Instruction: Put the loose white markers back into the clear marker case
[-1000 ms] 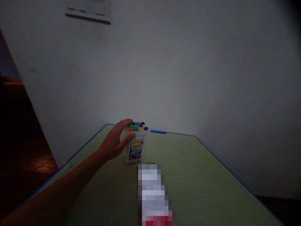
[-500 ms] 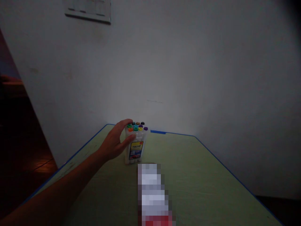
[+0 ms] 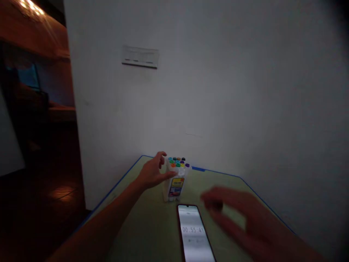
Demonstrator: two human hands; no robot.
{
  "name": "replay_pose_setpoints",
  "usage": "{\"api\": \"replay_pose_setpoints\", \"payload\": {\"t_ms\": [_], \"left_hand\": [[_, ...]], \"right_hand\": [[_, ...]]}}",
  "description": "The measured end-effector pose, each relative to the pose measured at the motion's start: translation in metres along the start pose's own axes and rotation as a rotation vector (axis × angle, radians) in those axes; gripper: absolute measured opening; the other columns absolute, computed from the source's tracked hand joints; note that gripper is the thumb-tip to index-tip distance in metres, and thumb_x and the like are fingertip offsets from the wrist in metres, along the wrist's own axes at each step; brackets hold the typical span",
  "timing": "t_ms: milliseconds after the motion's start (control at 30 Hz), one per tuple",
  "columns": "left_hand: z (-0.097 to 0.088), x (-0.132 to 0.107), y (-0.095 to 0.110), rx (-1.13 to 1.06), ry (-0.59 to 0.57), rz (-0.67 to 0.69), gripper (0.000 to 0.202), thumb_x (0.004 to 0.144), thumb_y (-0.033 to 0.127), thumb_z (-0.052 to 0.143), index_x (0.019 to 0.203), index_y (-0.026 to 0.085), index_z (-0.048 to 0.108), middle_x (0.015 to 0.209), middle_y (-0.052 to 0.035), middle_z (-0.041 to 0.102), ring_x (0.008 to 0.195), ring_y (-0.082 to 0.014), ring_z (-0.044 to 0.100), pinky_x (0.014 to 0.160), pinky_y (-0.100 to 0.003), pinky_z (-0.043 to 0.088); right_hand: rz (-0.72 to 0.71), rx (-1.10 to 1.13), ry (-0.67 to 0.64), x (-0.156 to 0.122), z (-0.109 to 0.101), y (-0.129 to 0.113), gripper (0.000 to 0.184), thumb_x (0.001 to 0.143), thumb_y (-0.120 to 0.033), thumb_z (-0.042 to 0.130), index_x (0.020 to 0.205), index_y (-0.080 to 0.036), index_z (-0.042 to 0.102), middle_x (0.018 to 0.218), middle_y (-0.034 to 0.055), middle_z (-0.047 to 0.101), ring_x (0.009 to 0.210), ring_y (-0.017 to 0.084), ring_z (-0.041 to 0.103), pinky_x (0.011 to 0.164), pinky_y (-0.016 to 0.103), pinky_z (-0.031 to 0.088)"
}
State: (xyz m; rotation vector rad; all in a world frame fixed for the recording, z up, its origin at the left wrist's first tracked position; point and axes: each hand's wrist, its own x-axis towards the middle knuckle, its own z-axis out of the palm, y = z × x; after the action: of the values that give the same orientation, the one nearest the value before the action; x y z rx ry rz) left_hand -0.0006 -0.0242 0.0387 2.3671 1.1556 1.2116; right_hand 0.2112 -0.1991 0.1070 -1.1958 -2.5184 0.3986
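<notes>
My left hand (image 3: 152,174) grips the left side of an upright clear marker box (image 3: 175,180) with several coloured caps on top and a yellow label on its front. The box stands near the far edge of the green table (image 3: 141,225). A phone (image 3: 194,234) lies flat in front of the box, its screen lit and showing a timer. My right hand (image 3: 240,216) hovers above the table to the right of the phone, blurred by motion, fingers reaching left; nothing shows in it.
The table has a blue rim (image 3: 114,187) and stands against a white wall (image 3: 218,91) with a switch plate (image 3: 140,57) on it. A dark doorway and wooden floor (image 3: 40,174) lie to the left.
The camera has tilted up and to the left. My right hand has come into view from the lower right. My left hand keeps its hold on the marker box.
</notes>
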Motion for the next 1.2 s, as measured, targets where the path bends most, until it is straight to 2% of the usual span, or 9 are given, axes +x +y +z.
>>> {"api": "replay_pose_setpoints", "payload": {"t_ms": [100,200,367,467,567,700,900,1067,1200], "left_hand": [[-0.001,-0.002,-0.001,0.041,-0.144,-0.099,0.084,0.061,0.063,0.066,0.127,0.019,0.037,0.085,-0.0043,0.062,0.07,-0.021,0.06,0.062,-0.032,0.046],[0.008,-0.005,-0.005,-0.023,-0.187,-0.152,0.097,0.058,0.055,0.073,0.137,0.022,0.026,0.095,-0.0075,0.066,0.079,-0.0255,0.064,0.067,-0.034,0.047],[0.036,-0.008,-0.015,-0.559,-0.196,-0.182,0.099,0.056,0.024,0.079,0.136,0.021,0.021,0.104,-0.0089,0.065,0.088,-0.024,0.064,0.071,-0.033,0.051],[0.044,-0.008,-0.017,-0.682,-0.193,-0.172,0.097,0.055,0.013,0.078,0.134,0.021,0.022,0.111,-0.0097,0.062,0.093,-0.0217,0.064,0.074,-0.031,0.053],[0.042,-0.006,-0.019,-0.729,-0.192,-0.184,0.096,0.057,0.008,0.074,0.136,0.022,0.021,0.116,-0.0106,0.059,0.093,-0.0211,0.064,0.076,-0.034,0.053],[0.028,-0.001,-0.023,-0.428,-0.173,-0.17,0.096,0.064,0.016,0.072,0.141,0.025,0.016,0.119,-0.0084,0.058,0.1,-0.0232,0.06,0.082,-0.038,0.052],[0.006,0.002,-0.018,0.279,-0.115,0.022,0.083,0.066,0.034,0.072,0.139,0.023,0.034,0.118,-0.0098,0.056,0.106,-0.0275,0.054,0.09,-0.038,0.044],[0.006,-0.003,-0.013,0.505,-0.236,0.147,0.07,0.066,0.034,0.07,0.131,0.03,0.045,0.117,-0.0079,0.059,0.103,-0.0294,0.055,0.089,-0.042,0.041],[0.008,-0.004,-0.012,0.548,-0.257,0.162,0.059,0.067,0.027,0.066,0.124,0.024,0.051,0.114,-0.009,0.063,0.103,-0.0295,0.056,0.09,-0.043,0.04]], "right_hand": [[0.169,-0.242,0.235,0.066,-0.027,0.034,0.042,0.086,-0.033,0.038,0.121,-0.019,0.056,0.11,0.0139,0.063,0.092,0.022,0.061,0.076,0.037,0.049],[0.203,-0.436,0.104,0.112,-0.024,0.053,0.043,0.083,-0.035,0.045,0.12,-0.014,0.057,0.109,0.0165,0.062,0.096,0.025,0.06,0.08,0.036,0.045],[0.199,-0.51,-0.011,0.139,-0.017,0.056,0.036,0.082,-0.036,0.048,0.108,-0.015,0.062,0.098,0.0145,0.064,0.088,0.025,0.061,0.074,0.033,0.044],[0.215,-0.362,-0.002,0.149,-0.02,0.06,0.032,0.082,-0.037,0.051,0.099,-0.014,0.065,0.094,0.0127,0.067,0.082,0.023,0.061,0.069,0.031,0.043],[0.235,-0.184,0.039,0.156,-0.02,0.07,0.03,0.08,-0.033,0.056,0.104,-0.017,0.062,0.091,0.0096,0.068,0.072,0.018,0.061,0.063,0.028,0.044],[0.295,0.092,0.024,0.158,-0.013,0.086,0.035,0.082,-0.038,0.053,0.11,-0.018,0.057,0.085,0.0068,0.066,0.049,0.009,0.052,0.044,0.021,0.042],[0.438,0.563,0.106,0.142,0.012,0.111,0.038,0.082,-0.048,0.049,0.104,-0.017,0.055,0.099,0.0083,0.06,0.063,0.011,0.058,0.049,0.023,0.05],[0.5,0.921,0.082,0.131,0.054,0.133,0.043,0.085,-0.055,0.042,0.103,-0.018,0.054,0.101,0.0083,0.059,0.066,0.012,0.061,0.059,0.029,0.053],[0.532,1.087,0.09,0.129,0.074,0.143,0.035,0.084,-0.046,0.044,0.1,-0.017,0.056,0.089,0.0063,0.06,0.065,0.014,0.062,0.063,0.031,0.053]]}}
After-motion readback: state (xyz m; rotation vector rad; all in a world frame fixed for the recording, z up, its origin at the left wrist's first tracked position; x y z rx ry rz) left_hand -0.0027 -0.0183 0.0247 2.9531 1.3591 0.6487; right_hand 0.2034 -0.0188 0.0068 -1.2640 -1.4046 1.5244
